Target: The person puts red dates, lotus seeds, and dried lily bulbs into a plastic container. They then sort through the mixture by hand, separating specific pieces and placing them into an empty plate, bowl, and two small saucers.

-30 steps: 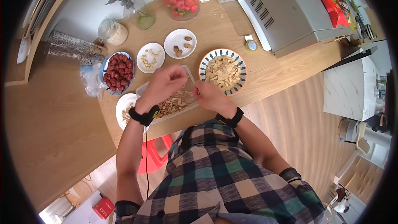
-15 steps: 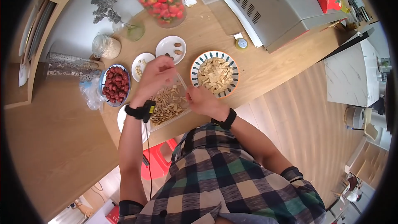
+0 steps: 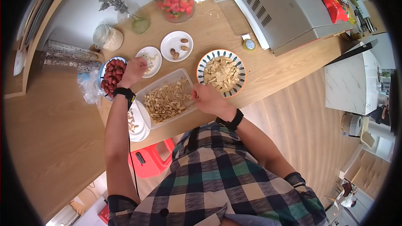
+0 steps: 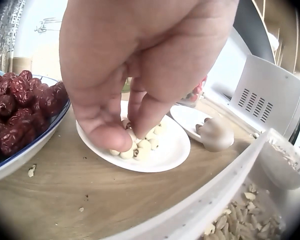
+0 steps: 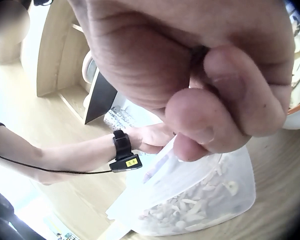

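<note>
My left hand [image 3: 135, 70] reaches over a small white plate [image 3: 156, 71] of pale lotus seeds [image 4: 142, 149]. In the left wrist view its thumb and fingertips come together among the seeds, pinching one. My right hand [image 3: 208, 99] is at the right edge of a clear plastic container [image 3: 189, 75] of pale dried pieces [image 3: 165, 102]. Its fingers are curled in, with nothing visible in them; the palm is hidden. Just beyond the right hand stands a patterned bowl [image 3: 244, 75] of pale dried slices [image 3: 222, 73].
A bowl of red dates [image 3: 112, 75] stands left of the lotus seeds. Behind are a white plate [image 3: 168, 41] with several brown nuts, a glass jar [image 3: 108, 37] and a tub of strawberries [image 3: 173, 0]. Another white plate [image 3: 141, 135] lies front left, a microwave [image 3: 284, 12] back right.
My left hand has moved left, from above the plastic container to the lotus seed plate, uncovering the container. My right hand stays near the container's right edge.
</note>
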### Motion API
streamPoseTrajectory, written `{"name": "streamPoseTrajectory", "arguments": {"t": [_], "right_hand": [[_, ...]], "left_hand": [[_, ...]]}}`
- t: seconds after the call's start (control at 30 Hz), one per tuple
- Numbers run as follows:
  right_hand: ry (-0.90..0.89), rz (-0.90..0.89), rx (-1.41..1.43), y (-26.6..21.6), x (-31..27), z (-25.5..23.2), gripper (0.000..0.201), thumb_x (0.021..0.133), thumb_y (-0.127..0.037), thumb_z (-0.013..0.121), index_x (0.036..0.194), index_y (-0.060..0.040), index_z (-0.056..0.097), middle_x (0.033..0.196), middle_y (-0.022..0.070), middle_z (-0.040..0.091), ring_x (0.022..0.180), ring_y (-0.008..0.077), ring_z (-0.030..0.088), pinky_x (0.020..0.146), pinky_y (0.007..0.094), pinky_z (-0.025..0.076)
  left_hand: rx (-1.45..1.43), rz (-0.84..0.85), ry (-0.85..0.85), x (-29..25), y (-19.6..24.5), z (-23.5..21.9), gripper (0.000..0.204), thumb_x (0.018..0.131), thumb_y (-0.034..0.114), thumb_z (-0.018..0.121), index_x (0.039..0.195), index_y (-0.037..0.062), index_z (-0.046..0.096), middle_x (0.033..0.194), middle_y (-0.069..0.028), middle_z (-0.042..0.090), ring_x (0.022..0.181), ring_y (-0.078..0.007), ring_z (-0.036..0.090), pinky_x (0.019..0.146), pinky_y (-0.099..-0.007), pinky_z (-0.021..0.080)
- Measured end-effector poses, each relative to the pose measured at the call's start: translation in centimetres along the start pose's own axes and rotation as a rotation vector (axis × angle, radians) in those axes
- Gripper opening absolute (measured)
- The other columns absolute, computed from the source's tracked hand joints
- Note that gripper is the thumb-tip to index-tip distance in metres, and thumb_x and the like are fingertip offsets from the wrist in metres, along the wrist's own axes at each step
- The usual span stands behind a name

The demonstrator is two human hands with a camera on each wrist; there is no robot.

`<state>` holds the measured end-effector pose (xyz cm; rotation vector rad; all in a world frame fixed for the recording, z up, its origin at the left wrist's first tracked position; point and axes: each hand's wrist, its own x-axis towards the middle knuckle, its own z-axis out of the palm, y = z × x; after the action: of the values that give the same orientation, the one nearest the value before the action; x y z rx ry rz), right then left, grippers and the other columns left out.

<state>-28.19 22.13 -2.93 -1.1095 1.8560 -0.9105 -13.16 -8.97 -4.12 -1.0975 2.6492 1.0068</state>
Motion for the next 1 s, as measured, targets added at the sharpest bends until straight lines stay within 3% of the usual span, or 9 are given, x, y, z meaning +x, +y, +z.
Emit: {"name": "streamPoseTrajectory", "arguments": {"t": [0.13,0.17,0.23,0.3,0.43,0.53,0.73,0.8,1.0], "right_hand": [[-0.016,0.025,-0.026,-0.4,0.1,-0.2,0.011,0.083,-0.006,0.059,0.090,-0.0003,0.065,0.084,0.0233,0.069,0.084,0.0424,0.068,0.075,0.0493,0.053],[-0.023,0.034,-0.024,-0.5,0.1,-0.3,0.011,0.082,-0.005,0.059,0.090,-0.0004,0.065,0.084,0.0233,0.069,0.083,0.0424,0.068,0.075,0.0493,0.053],[-0.033,0.042,-0.021,-0.4,0.2,-0.2,0.010,0.082,-0.004,0.059,0.089,-0.0004,0.065,0.084,0.0232,0.069,0.083,0.0424,0.068,0.075,0.0492,0.053],[0.035,-0.007,-0.053,-0.1,0.1,0.1,0.004,0.083,-0.002,0.062,0.083,-0.0001,0.065,0.075,0.0186,0.069,0.075,0.0379,0.069,0.068,0.0439,0.054],[0.030,-0.047,-0.046,-0.2,0.1,0.0,0.003,0.083,-0.002,0.062,0.083,0.0000,0.065,0.075,0.0185,0.069,0.074,0.0369,0.070,0.067,0.0429,0.054],[0.043,-0.078,-0.051,0.3,0.2,0.2,0.002,0.083,-0.002,0.063,0.083,0.0001,0.064,0.075,0.0183,0.069,0.073,0.0359,0.070,0.065,0.0418,0.054],[0.040,-0.060,-0.026,0.2,0.0,0.0,0.001,0.083,-0.001,0.064,0.083,-0.0002,0.064,0.076,0.0178,0.069,0.074,0.0358,0.070,0.066,0.0420,0.054],[0.023,-0.061,-0.004,0.2,-0.1,-0.1,0.008,0.080,0.001,0.060,0.087,-0.0011,0.063,0.080,0.0212,0.068,0.081,0.0421,0.068,0.071,0.0487,0.053],[0.034,-0.074,0.002,0.2,-0.1,-0.1,0.009,0.080,0.001,0.059,0.087,-0.0020,0.063,0.079,0.0208,0.068,0.081,0.0422,0.068,0.071,0.0490,0.053]], "left_hand": [[0.018,0.069,0.061,0.1,-0.5,0.3,0.016,0.086,0.006,0.066,0.099,-0.0028,0.070,0.088,-0.0199,0.072,0.077,-0.0345,0.071,0.072,-0.0407,0.057],[0.189,0.188,0.155,-0.3,-0.5,0.0,0.016,0.087,0.006,0.066,0.100,-0.0021,0.070,0.092,-0.0215,0.072,0.082,-0.0376,0.070,0.075,-0.0414,0.057],[0.361,0.304,0.249,-2.1,1.6,-1.1,0.017,0.088,0.006,0.065,0.102,-0.0013,0.071,0.096,-0.0231,0.071,0.087,-0.0406,0.069,0.078,-0.0422,0.056],[0.103,0.333,0.334,-5.9,8.3,-1.8,0.016,0.088,0.003,0.062,0.102,-0.0016,0.069,0.096,-0.0249,0.069,0.091,-0.0436,0.065,0.079,-0.0448,0.054],[0.032,0.638,-0.215,-8.6,10.8,1.7,0.011,0.082,-0.001,0.059,0.093,-0.0023,0.063,0.088,-0.0237,0.065,0.090,-0.0433,0.065,0.074,-0.0492,0.051],[0.258,0.626,-0.083,-7.4,8.3,6.8,0.013,0.084,0.001,0.059,0.095,-0.0031,0.065,0.091,-0.0230,0.065,0.089,-0.0412,0.066,0.074,-0.0485,0.052],[0.486,0.548,-0.188,-6.7,10.2,7.4,0.016,0.088,0.003,0.058,0.100,-0.0053,0.063,0.097,-0.0227,0.065,0.091,-0.0393,0.067,0.079,-0.0468,0.054],[0.493,0.561,-0.173,-6.3,9.5,8.2,0.016,0.087,0.003,0.058,0.100,-0.0048,0.063,0.095,-0.0222,0.065,0.091,-0.0391,0.067,0.078,-0.0467,0.054],[0.473,0.539,-0.157,-6.6,9.6,7.7,0.015,0.086,0.005,0.061,0.098,-0.0040,0.064,0.088,-0.0200,0.066,0.088,-0.0397,0.067,0.076,-0.0480,0.054]]}}
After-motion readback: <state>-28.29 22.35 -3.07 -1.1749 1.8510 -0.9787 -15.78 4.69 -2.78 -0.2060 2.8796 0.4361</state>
